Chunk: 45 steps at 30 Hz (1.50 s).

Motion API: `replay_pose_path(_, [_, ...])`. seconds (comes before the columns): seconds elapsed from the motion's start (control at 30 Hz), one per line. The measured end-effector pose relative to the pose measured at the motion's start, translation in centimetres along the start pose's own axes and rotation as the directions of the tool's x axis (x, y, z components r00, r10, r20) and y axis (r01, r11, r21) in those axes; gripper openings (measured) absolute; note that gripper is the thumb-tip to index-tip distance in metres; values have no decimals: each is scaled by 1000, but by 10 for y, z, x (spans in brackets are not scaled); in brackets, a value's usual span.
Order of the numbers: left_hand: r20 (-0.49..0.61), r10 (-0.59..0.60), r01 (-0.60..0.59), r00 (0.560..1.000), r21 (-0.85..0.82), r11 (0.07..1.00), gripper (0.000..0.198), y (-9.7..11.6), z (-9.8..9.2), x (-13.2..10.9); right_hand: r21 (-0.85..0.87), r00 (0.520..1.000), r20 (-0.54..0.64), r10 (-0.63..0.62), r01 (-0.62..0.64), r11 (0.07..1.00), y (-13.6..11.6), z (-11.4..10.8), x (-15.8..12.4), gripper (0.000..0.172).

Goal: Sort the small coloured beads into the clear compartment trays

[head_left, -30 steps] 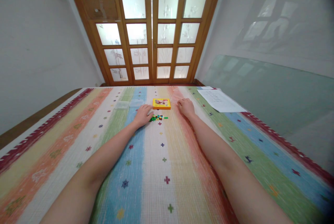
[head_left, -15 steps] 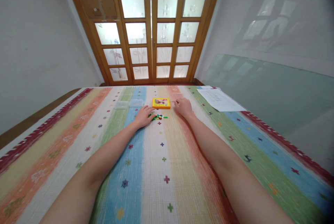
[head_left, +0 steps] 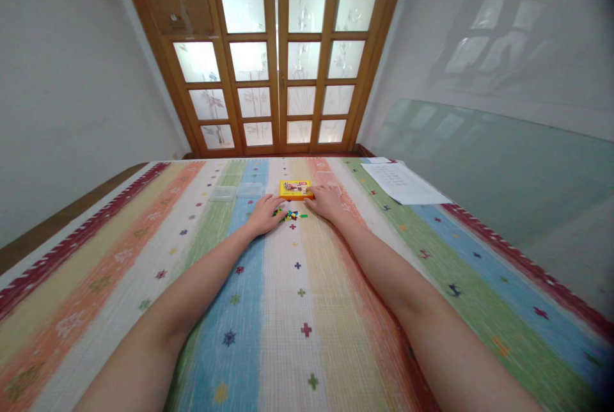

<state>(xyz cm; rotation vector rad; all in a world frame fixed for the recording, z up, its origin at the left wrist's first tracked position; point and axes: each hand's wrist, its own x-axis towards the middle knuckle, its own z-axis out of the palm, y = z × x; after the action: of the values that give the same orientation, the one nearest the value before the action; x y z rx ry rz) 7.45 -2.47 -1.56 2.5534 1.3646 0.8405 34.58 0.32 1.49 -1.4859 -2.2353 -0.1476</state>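
Note:
A flat yellow box [head_left: 294, 189] with a printed picture lies near the far middle of the striped tablecloth. Just in front of it is a small heap of tiny coloured pieces [head_left: 291, 215], green, yellow and dark among them. My left hand [head_left: 267, 214] rests at the heap's left side, fingers stretched towards the box and thumb by the pieces. At the box's right end is my right hand [head_left: 327, 201], its fingertips over or against the corner and its thumb apart below. Whether it touches the box I cannot tell.
Two clear plastic trays [head_left: 222, 194] sit left of the box, and another clear tray [head_left: 326, 176] lies partly behind my right hand. A printed paper sheet [head_left: 400, 183] is at the right. Beyond the table stand wooden doors with glass panes [head_left: 304, 60].
My right hand has moved left, from beside the box to its right corner, and its fingers have spread. My left hand stays almost where it was.

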Motion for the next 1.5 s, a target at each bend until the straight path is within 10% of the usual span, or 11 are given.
replay_pose_path(0.53, [-52, 7, -9, 999, -45, 999, 43, 4, -5, 1, 31, 997, -70, 44, -42, 999, 4, 5, 2, 24])
replay_pose_path(0.83, [-109, 49, -63, 993, -128, 990, 40, 8, -12, 1, 343, 942, -265, 205, -107, 933, 16, 10, 6, 22])
replay_pose_path(1.3, [122, 87, -97, 989, 76, 992, 45, 16, -11, -3, 665, 907, -297, 297, -26, 746, 15, 14, 15, 30])
replay_pose_path(1.5, [117, 86, -94, 989, 58, 994, 42, 13, -10, -1, 628, 951, -280, 134, 76, 774, 15, 27, 21, 39])
